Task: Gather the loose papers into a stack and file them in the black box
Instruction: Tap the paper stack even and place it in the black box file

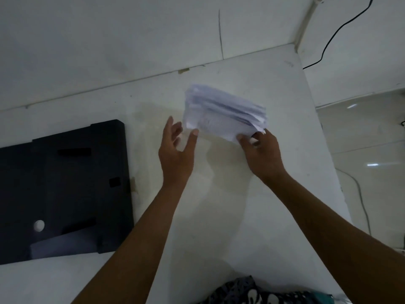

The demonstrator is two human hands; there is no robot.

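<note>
Papers gathered, box waiting at the left.

Black box (63, 189) lies flat on the white table (219, 216); the left hand (177, 150) is spread wide, thumb just touching the stack of papers (223, 110), which the right hand (263, 154) pinches by one corner — uneven edges could fan out and slip.

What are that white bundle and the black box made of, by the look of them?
The bundle looks like plain matte paper: many thin sheet edges fan out, unevenly aligned. The black box seems to be rigid plastic or coated board, I cannot tell which; it is matte with crisp edges, and a small round silver piece looks like metal.
</note>
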